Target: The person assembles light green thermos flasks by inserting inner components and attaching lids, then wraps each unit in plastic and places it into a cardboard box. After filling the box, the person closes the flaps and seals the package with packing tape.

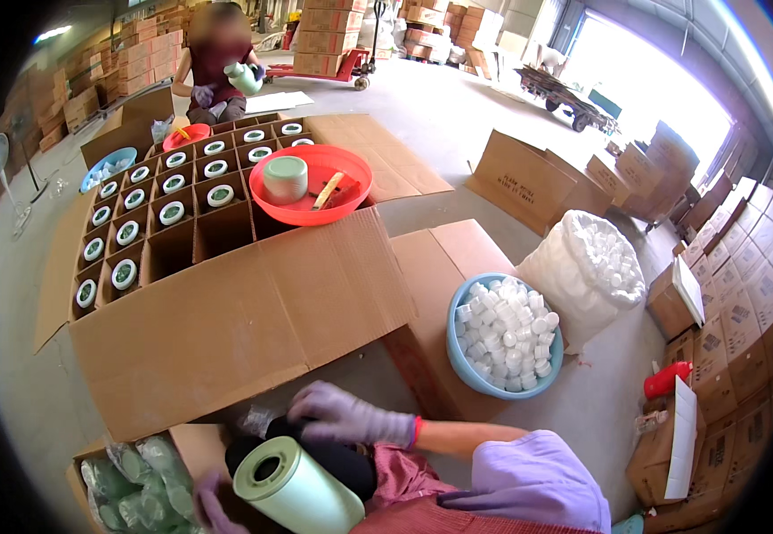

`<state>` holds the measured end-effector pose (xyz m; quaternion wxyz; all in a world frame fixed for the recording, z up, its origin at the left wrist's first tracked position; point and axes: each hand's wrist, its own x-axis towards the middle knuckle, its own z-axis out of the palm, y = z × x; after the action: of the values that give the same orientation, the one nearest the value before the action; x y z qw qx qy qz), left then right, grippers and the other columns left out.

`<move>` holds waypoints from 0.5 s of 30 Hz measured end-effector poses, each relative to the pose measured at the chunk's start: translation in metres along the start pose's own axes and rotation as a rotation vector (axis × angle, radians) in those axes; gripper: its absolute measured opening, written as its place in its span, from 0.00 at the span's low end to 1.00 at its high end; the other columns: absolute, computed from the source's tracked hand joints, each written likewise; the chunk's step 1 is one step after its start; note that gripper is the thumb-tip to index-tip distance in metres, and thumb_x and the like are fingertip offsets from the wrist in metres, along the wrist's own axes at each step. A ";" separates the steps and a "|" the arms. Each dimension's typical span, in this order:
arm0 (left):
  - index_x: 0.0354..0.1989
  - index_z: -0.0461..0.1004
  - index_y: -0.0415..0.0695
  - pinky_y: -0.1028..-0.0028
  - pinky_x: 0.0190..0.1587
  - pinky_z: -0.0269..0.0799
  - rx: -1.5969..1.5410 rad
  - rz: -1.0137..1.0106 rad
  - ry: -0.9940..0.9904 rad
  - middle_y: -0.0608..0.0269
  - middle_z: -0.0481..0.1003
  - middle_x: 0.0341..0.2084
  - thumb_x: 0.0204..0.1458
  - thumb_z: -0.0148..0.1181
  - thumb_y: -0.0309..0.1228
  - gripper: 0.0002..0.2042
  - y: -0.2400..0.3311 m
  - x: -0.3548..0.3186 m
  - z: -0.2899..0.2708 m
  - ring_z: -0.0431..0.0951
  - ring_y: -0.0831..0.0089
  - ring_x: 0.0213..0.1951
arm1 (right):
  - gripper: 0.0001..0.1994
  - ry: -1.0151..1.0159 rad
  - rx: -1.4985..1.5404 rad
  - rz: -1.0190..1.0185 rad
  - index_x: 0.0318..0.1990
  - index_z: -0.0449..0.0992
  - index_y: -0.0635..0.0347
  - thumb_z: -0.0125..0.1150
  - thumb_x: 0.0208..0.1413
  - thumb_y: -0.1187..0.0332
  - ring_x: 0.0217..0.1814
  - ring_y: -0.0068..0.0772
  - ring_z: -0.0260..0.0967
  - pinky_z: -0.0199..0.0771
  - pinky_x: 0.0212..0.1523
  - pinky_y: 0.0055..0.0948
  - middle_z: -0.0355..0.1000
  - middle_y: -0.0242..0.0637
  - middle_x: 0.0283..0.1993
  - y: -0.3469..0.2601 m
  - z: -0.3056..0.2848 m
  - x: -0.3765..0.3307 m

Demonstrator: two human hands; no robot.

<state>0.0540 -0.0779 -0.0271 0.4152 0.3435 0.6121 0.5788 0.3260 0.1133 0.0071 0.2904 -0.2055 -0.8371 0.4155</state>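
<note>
A pale green cylindrical bottle (311, 494) lies tilted over my lap, its round end with a dark centre hole facing up and left. My left hand (217, 507), gloved, is beside that end, partly cut off by the lower edge; its grip does not show. Above the bottle, my gloved right hand (346, 416) has curled fingers, next to some clear plastic (257, 420); what they hold, if anything, is hidden. At the lower left, a carton (192, 445) contains several green bottles in clear plastic (142, 481).
A large divided carton (244, 307) holds white-rimmed bottles; a red basin (364, 178) with a green cup-shaped piece rests on its corner. To the right are a blue basin (459, 369) of white caps and a white sack (573, 276). Across the carton, a person (222, 67) holds a green bottle.
</note>
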 end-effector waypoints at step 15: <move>0.55 0.68 0.34 0.64 0.54 0.69 0.068 -0.177 -0.101 0.52 0.74 0.48 0.60 0.46 0.50 0.28 -0.028 0.028 0.023 0.74 0.65 0.48 | 0.13 0.044 0.110 -0.229 0.44 0.76 0.57 0.60 0.56 0.61 0.52 0.43 0.65 0.57 0.63 0.47 0.71 0.38 0.44 -0.010 0.047 -0.022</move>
<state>0.0644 -0.0454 -0.0577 0.4831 0.3306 0.6377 0.5006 0.3105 0.0672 -0.0145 0.3650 -0.1013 -0.8245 0.4204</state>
